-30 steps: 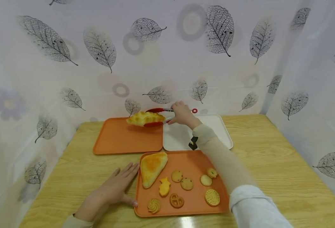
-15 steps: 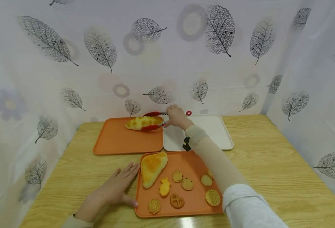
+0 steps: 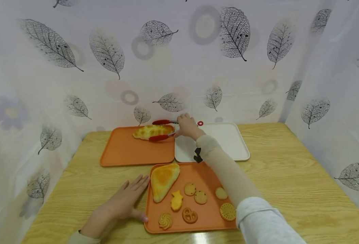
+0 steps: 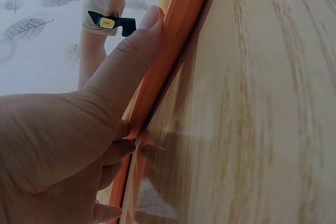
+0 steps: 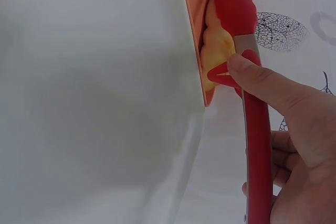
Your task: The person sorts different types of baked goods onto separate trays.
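My right hand (image 3: 188, 126) grips a pair of red-tipped tongs (image 3: 162, 137) over the seam between the two rear trays. Between the tong tips lies a long, lumpy golden bread (image 3: 150, 131), at the back of the rear orange tray (image 3: 130, 154). In the right wrist view, thumb and fingers curl round the red handle of the tongs (image 5: 258, 145), and the bread (image 5: 216, 59) is partly hidden behind one tip. My left hand (image 3: 121, 201) touches the left edge of the front orange tray (image 3: 210, 226) with fingers extended; the left wrist view shows its thumb (image 4: 142, 40) against the rim.
On the front tray lie a triangular bread (image 3: 164, 181), a pretzel cookie (image 3: 190, 215), a pineapple-shaped cookie (image 3: 176, 201) and several round cookies. A white tray (image 3: 228, 142) stands at the rear right, under my right forearm. Leaf-printed cloth (image 3: 179, 67) encloses the wooden table (image 3: 289, 176).
My right hand has moved left and down, lowering the bread onto the rear orange tray. The tongs' far tip now stands slightly off the bread. The left hand stays put.
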The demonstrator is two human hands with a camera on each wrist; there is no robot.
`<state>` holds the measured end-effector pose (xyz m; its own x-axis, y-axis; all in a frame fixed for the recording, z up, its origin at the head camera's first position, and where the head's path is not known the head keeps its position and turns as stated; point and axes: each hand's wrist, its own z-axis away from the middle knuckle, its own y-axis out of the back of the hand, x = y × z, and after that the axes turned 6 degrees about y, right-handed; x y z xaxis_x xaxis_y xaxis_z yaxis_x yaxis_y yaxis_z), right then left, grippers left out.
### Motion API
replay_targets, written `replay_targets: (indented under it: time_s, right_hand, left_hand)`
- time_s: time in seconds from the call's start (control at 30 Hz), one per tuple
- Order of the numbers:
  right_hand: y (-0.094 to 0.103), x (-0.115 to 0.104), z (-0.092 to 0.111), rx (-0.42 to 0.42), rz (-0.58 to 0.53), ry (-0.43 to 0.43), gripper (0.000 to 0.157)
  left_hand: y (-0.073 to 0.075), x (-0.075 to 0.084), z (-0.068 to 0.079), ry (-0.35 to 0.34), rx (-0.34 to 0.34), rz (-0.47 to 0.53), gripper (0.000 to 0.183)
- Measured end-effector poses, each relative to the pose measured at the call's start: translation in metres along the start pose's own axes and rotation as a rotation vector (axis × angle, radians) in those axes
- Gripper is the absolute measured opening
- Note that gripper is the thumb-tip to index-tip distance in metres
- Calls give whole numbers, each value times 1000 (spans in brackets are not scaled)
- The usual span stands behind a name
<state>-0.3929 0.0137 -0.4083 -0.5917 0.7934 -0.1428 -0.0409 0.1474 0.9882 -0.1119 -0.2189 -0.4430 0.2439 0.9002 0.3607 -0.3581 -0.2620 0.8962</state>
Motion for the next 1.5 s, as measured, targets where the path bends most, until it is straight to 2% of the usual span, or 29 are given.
replay_targets:
  time_s: [0.23, 0.57, 0.97, 1.5]
  right_hand:
    - [8, 4, 12, 32, 5, 42, 83]
    - [20, 10, 41, 84, 36, 122, 84]
    - [33, 13, 97, 172, -8, 231, 80]
    - [36, 17, 163, 206, -18, 281, 80]
  left_hand:
    - [-1, -1, 0, -27, 15, -5, 129]
    - [0, 1, 1, -22, 13, 3, 129]
    - [-1, -2, 1, -26, 15, -1, 129]
    - [-3, -5, 1, -20, 9, -12, 129]
